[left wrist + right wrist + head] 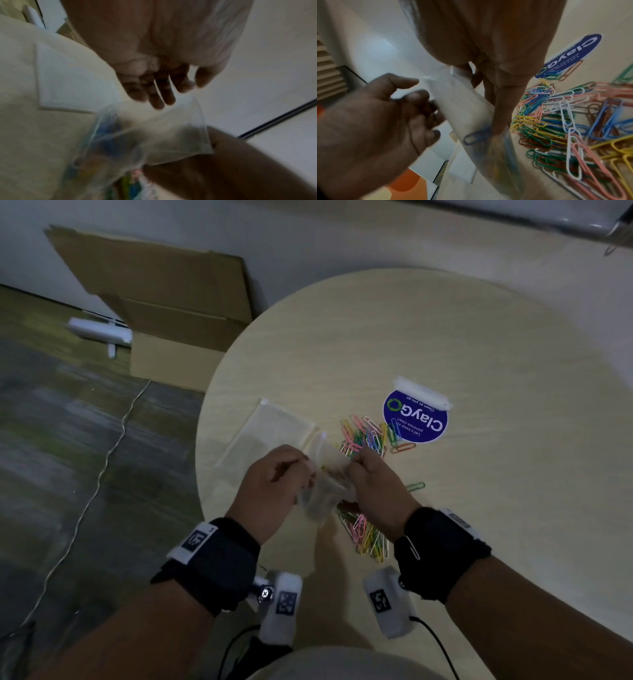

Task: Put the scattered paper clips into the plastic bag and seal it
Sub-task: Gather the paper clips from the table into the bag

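A small clear plastic bag [317, 501] [163, 135] [465, 108] hangs upright between my hands above the table. My right hand [373, 477] [496, 94] [231, 169] pinches its right edge. My left hand [274, 477] [150, 88] [385, 115] has loosely curled fingers whose tips touch the bag's left side, with the thumb apart. A blue clip [476, 135] and other coloured clips [106, 142] show inside the bag. Loose coloured paper clips [363, 436] [565, 121] lie beyond the hands, and a second heap [370, 539] lies under my right wrist.
A second, flat plastic bag [270, 433] [68, 81] lies left of the hands near the round table's [445, 337] edge. A blue sticker [416, 417] [570, 54] is beyond the clips, and one green clip [415, 486] lies to the right. Cardboard boxes [164, 302] stand on the floor.
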Available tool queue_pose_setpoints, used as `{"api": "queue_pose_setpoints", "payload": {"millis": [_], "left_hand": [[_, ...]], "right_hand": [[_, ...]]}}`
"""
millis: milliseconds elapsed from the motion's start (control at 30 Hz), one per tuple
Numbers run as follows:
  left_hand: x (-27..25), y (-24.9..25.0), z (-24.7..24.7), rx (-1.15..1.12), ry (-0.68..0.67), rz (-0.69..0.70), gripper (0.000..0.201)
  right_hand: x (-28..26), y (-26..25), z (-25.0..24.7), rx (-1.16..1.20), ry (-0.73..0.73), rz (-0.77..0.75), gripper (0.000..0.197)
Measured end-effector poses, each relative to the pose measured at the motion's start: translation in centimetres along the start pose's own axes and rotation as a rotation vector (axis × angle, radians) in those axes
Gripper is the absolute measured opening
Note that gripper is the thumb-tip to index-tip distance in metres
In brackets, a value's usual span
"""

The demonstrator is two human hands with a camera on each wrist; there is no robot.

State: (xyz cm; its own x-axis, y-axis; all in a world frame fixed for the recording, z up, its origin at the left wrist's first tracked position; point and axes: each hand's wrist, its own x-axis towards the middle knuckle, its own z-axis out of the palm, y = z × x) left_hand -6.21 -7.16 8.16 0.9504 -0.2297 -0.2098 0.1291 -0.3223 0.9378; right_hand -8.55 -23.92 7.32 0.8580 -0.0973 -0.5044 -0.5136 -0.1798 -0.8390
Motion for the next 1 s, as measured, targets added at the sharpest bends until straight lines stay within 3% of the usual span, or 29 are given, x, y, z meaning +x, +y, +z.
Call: {"api": "queue_pose_setpoints", "payload": {"millis": [33,67,167,200,300,367,400,467,533,633,767,900,1000], "left_hand": [[-0.1,-0.9,0.0,0.016,0.035,0.023,0.016],[-0.1,-1.9,0.0,0.104,0.041,0.034,0.032],[0.6,-4.9,0.2,0.479,-0.107,-0.029,0.101],[0.8,-5.6,0.4,0.577,-0.144,-0.026,0.107],[1.4,-6.7,0.6,0.649,-0.16,-0.046,0.091],[1.5,-7.1,0.2,0.638,-0.143,-0.082,0.088],[1.5,-7.2,-0.1,0.633,-0.128,-0.087,0.088],[1.3,-7.3,-0.6,0.624,-0.111,-0.092,0.09],[1.1,-7.3,-1.0,0.597,-0.123,-0.084,0.091],[1.0,-7.1,-1.1,0.583,-0.134,-0.079,0.088],[1.1,-7.2,-0.8,0.62,-0.129,-0.097,0.087],[1.0,-7.1,-0.7,0.643,-0.134,-0.092,0.086],[0.9,-6.9,-0.5,0.675,-0.131,-0.084,0.085]], "right_hand": [[0.2,0.0,0.0,0.053,-0.007,0.016,0.013],[0.4,0.2,0.0,0.11,-0.02,0.027,0.011],[0.8,0.4,-0.1,0.094,-0.013,0.031,0.013],[1.0,0.7,-0.1,0.111,-0.019,0.044,0.012],[1.3,0.7,-0.2,0.167,-0.098,0.109,0.013],[2.1,0.6,-1.2,0.181,-0.139,0.122,0.033],[3.0,0.6,-2.1,0.119,-0.078,0.093,0.041],[5.8,1.4,-4.5,-0.209,0.182,0.046,0.054],[8.2,2.3,-6.4,-0.538,0.379,0.133,0.075],[10.0,3.2,-6.0,-0.824,0.372,0.208,0.09],[9.9,3.7,-3.6,-1.063,0.314,0.045,0.073],[9.1,4.5,-3.6,-1.048,0.238,-0.104,0.038],[8.2,4.8,-4.0,-0.965,0.202,-0.134,0.029]]}}
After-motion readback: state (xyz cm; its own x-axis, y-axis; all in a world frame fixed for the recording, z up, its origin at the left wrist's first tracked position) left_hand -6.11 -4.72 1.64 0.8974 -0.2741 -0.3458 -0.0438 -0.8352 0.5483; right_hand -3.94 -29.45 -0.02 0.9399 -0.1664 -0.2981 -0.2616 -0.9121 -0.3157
